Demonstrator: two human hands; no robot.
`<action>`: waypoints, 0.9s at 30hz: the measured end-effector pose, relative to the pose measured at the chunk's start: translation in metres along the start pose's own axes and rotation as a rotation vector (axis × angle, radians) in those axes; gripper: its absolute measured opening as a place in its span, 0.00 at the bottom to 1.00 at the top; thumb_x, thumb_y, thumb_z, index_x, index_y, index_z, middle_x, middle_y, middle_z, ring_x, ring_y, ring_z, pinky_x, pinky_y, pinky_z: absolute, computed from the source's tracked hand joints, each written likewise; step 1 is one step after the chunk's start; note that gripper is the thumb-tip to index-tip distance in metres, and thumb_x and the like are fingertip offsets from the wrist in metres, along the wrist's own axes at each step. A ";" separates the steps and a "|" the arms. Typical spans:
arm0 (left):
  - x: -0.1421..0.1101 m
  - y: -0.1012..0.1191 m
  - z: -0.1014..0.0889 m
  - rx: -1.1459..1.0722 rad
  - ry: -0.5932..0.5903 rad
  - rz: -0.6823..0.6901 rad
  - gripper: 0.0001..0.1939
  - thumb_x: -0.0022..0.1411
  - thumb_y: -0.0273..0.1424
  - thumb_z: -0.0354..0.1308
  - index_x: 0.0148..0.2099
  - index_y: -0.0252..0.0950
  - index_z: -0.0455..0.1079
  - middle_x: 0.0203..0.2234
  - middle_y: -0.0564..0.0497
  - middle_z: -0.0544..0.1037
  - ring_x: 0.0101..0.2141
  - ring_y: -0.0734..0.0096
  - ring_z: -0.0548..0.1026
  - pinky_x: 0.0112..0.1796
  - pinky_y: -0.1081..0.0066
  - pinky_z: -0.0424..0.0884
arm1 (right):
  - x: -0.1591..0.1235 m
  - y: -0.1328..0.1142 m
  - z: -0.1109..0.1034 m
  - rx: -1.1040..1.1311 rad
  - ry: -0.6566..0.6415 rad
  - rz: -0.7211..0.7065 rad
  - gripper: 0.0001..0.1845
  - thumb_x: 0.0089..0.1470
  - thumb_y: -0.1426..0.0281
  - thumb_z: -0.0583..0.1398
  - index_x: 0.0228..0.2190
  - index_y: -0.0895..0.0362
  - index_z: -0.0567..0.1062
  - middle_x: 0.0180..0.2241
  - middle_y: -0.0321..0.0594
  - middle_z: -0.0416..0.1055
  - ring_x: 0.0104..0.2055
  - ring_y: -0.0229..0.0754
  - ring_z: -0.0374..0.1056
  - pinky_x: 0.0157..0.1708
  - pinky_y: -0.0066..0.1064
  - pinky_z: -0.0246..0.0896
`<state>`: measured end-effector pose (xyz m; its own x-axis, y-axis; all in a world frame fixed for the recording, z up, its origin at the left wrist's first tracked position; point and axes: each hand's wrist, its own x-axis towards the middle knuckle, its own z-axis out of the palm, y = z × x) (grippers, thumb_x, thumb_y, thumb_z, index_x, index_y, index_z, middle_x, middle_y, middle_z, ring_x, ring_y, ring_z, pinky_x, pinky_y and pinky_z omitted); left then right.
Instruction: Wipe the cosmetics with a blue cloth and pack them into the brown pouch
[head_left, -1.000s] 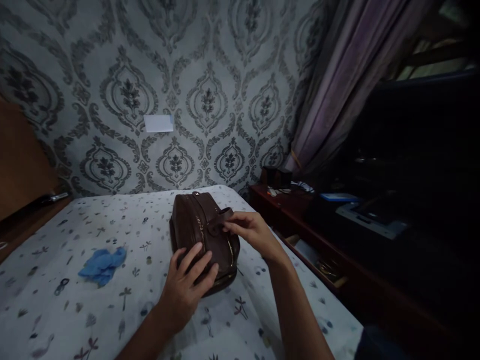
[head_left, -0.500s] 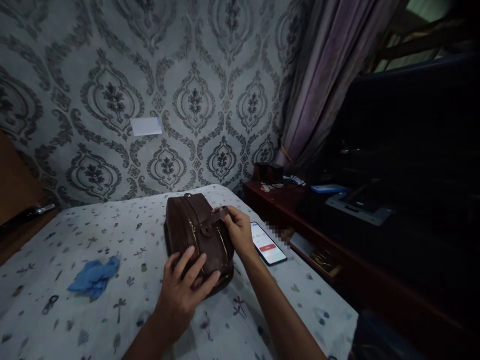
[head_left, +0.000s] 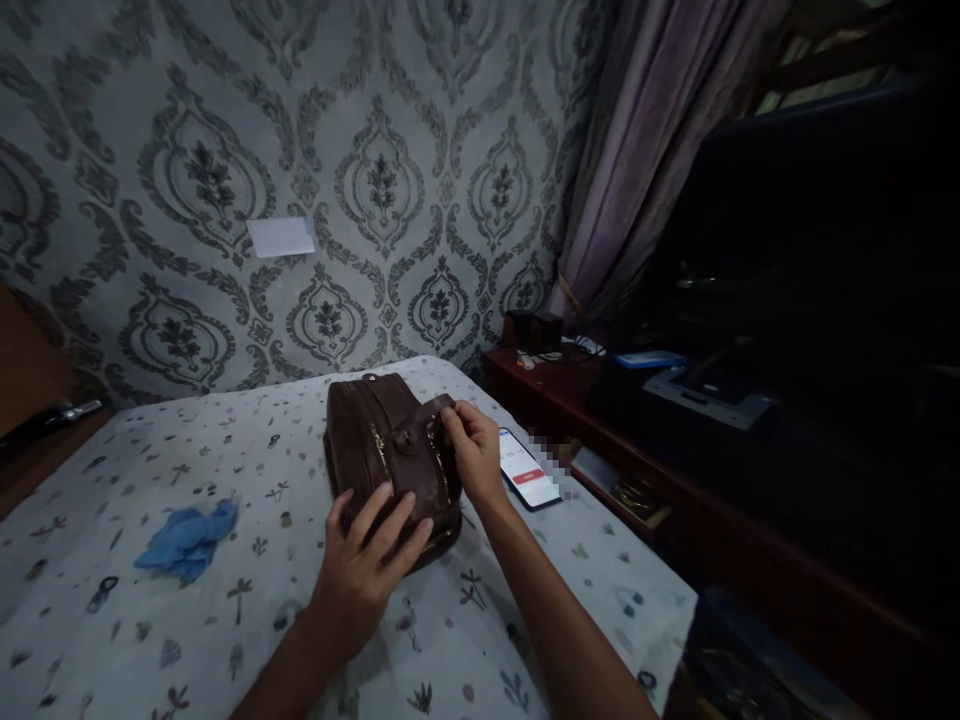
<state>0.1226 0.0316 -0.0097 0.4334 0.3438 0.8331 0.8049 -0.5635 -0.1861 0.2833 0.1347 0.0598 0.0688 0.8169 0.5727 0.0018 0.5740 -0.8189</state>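
A dark brown leather bag (head_left: 360, 425) with gold zippers rests on the patterned sheet. My left hand (head_left: 367, 560) lies with spread fingers against its near side. At the bag's right, my right hand (head_left: 472, 445) pinches a brown leather strap (head_left: 435, 407) between thumb and fingers. The strap's far end joins the bag near a small tab on its top. My right palm hides part of the bag's right side.
A lit phone (head_left: 531, 475) lies just right of the bag. A crumpled blue cloth (head_left: 187, 540) is on the sheet (head_left: 247, 640) at left. Beyond the sheet's right edge stands a dark red wooden desk (head_left: 555, 385) with cables and a blue box-like item (head_left: 649, 359).
The strap in my right hand has tilted and now shows its broad side, lower against the bag. My left hand keeps its place on the bag. The view has shifted slightly.
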 end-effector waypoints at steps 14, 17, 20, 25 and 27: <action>0.005 0.001 -0.005 -0.001 -0.034 0.035 0.18 0.71 0.22 0.46 0.54 0.36 0.73 0.50 0.46 0.80 0.58 0.63 0.68 0.64 0.48 0.46 | -0.004 0.002 -0.001 0.046 -0.015 0.038 0.17 0.57 0.58 0.58 0.26 0.56 0.76 0.21 0.33 0.68 0.26 0.38 0.61 0.28 0.30 0.55; 0.005 0.001 -0.006 -0.003 -0.056 0.029 0.18 0.71 0.22 0.46 0.55 0.37 0.72 0.51 0.45 0.79 0.58 0.63 0.68 0.63 0.47 0.47 | -0.005 0.002 -0.001 0.047 -0.004 0.028 0.17 0.57 0.58 0.58 0.26 0.56 0.76 0.21 0.33 0.66 0.26 0.38 0.60 0.29 0.30 0.55; 0.005 0.001 -0.006 0.006 -0.065 0.030 0.18 0.71 0.23 0.47 0.56 0.38 0.72 0.51 0.46 0.79 0.58 0.62 0.68 0.63 0.47 0.48 | -0.006 0.001 -0.001 0.056 0.000 0.032 0.17 0.57 0.57 0.58 0.25 0.56 0.76 0.21 0.33 0.66 0.26 0.38 0.60 0.29 0.29 0.55; 0.006 0.001 -0.006 0.028 -0.059 0.045 0.19 0.71 0.21 0.45 0.55 0.36 0.72 0.51 0.44 0.79 0.58 0.62 0.69 0.63 0.46 0.48 | -0.007 -0.001 -0.002 0.046 0.004 0.033 0.17 0.57 0.58 0.57 0.25 0.56 0.76 0.21 0.33 0.65 0.25 0.38 0.59 0.28 0.29 0.55; 0.006 0.001 -0.005 0.037 -0.047 0.048 0.19 0.70 0.20 0.45 0.55 0.35 0.72 0.51 0.43 0.79 0.57 0.63 0.69 0.63 0.46 0.48 | -0.008 -0.001 -0.002 0.035 0.005 0.045 0.18 0.57 0.57 0.57 0.25 0.56 0.76 0.21 0.34 0.66 0.25 0.38 0.59 0.27 0.29 0.55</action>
<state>0.1234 0.0292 -0.0024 0.4893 0.3525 0.7977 0.7968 -0.5525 -0.2446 0.2844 0.1277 0.0561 0.0726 0.8419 0.5347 -0.0366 0.5381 -0.8421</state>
